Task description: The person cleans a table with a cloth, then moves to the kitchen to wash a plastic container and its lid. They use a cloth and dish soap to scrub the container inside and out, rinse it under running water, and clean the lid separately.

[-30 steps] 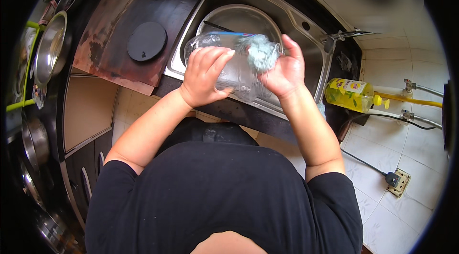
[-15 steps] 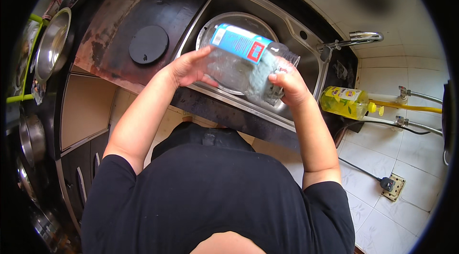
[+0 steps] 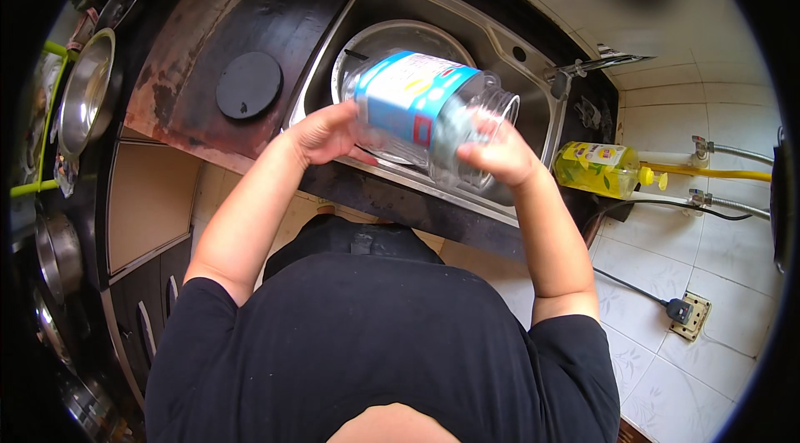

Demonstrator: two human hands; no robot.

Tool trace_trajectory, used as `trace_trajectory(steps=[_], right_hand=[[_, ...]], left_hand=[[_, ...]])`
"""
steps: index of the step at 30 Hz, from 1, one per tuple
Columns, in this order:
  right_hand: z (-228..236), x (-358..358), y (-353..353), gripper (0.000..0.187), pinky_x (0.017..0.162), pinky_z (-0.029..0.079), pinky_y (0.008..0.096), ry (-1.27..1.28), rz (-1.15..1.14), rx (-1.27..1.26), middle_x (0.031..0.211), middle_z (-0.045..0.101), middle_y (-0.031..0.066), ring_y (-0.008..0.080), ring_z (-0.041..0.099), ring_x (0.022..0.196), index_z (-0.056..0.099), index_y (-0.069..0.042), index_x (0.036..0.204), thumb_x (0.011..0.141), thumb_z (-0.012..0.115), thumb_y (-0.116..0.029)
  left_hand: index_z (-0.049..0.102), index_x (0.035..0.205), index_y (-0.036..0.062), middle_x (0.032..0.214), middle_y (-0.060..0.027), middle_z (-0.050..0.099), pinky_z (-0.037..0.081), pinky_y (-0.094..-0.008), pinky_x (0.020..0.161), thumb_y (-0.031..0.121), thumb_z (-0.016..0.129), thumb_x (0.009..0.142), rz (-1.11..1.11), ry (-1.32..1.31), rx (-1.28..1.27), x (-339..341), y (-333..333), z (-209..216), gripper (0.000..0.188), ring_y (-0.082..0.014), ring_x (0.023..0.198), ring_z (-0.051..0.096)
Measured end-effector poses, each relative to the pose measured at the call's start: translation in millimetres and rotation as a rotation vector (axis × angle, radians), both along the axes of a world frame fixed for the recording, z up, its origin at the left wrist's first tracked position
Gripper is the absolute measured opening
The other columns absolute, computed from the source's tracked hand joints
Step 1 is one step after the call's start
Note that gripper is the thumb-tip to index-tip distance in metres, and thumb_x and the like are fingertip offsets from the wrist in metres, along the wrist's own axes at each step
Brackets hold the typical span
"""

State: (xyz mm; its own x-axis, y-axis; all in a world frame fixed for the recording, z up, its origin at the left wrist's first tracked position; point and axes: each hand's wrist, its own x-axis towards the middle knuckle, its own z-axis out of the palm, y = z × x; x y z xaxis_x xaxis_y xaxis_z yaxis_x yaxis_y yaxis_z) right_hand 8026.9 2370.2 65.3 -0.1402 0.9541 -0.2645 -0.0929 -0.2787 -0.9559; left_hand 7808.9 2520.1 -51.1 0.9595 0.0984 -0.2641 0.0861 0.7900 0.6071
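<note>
One dark tabletop, its left end worn to reddish brown, carries one steel sink set into it, the near rim running along the tabletop's front edge. Inside the sink sits one round metal basin, its near half mostly hidden. Over it, tilted on its side, one clear plastic jar with a blue label is held between two hands, its mouth toward the right. The left grip grasps the base end, some fingertips lost behind the plastic. The right grip is at the mouth end, thumb in view; its fingers blur through the clear wall, so I cannot tell whether they reach inside or what they clasp. One yellow bottle is at the tabletop's right edge, and one faucet, smeared by blur, is by the sink's right rim. One black disc lies left of the sink. The smallest thing, one grey-blue cloth, shows faintly through the jar near its mouth, its outline unclear.
</note>
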Motion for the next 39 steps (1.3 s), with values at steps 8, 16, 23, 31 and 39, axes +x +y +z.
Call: trace_trajectory(steps=[8, 16, 23, 31, 39], right_hand=[[10, -15, 15, 0.058, 0.089, 0.038, 0.035, -0.467, 0.631, 0.301, 0.103, 0.055, 0.0132, 0.0277, 0.05, 0.1, 0.057, 0.0, 0.104, 0.066, 0.073, -0.042], [-14, 5, 5, 0.064, 0.098, 0.03, 0.0314, 0.104, 0.357, -0.217, 0.121, 0.05, 0.0128, 0.0198, 0.044, 0.113, 0.046, 0.004, 0.123, 0.08, 0.055, -0.043], [43, 16, 16, 0.04, 0.074, 0.046, 0.0318, -0.806, -0.118, 0.299, 0.084, 0.064, 0.01, 0.0185, 0.059, 0.082, 0.064, 0.0, 0.088, 0.088, 0.052, -0.037], [-98, 230, -11, 0.058, 0.099, 0.034, 0.0385, -1.357, -0.939, 0.05, 0.129, 0.042, 0.024, 0.0358, 0.042, 0.119, 0.042, 0.001, 0.125, 0.079, 0.059, -0.03], [-120, 216, -44, 0.041, 0.094, 0.039, 0.0365, -1.211, -0.787, 0.146, 0.125, 0.047, 0.0165, 0.0324, 0.046, 0.115, 0.049, -0.006, 0.119, 0.081, 0.056, -0.02]], left_hand=[[0.04, 0.131, 0.008, 0.128, -0.0158, 0.047, 0.033, -0.0615, 0.091, 0.049, 0.053, 0.079, -0.014, 0.062, -0.282, 11, -9, 5, 0.067, -0.0379, 0.115, 0.045], [0.042, 0.129, 0.0075, 0.125, -0.0128, 0.05, 0.034, -0.0574, 0.093, 0.045, 0.051, 0.08, 0.188, 0.078, -0.177, 14, -13, -8, 0.063, -0.0324, 0.113, 0.048], [0.044, 0.127, 0.0115, 0.126, -0.0132, 0.049, 0.034, -0.0586, 0.092, 0.051, 0.053, 0.075, 0.224, -0.095, -0.431, 29, -22, -4, 0.066, -0.0361, 0.113, 0.046], [0.039, 0.13, 0.0123, 0.135, -0.0153, 0.037, 0.026, -0.0594, 0.098, 0.048, 0.063, 0.065, 0.156, -0.033, -0.614, 103, -36, -20, 0.078, -0.0383, 0.123, 0.033], [0.034, 0.134, 0.0137, 0.137, -0.0165, 0.033, 0.028, -0.0585, 0.098, 0.053, 0.056, 0.07, 0.147, -0.007, -0.622, 151, -44, -30, 0.077, -0.0394, 0.124, 0.032]])
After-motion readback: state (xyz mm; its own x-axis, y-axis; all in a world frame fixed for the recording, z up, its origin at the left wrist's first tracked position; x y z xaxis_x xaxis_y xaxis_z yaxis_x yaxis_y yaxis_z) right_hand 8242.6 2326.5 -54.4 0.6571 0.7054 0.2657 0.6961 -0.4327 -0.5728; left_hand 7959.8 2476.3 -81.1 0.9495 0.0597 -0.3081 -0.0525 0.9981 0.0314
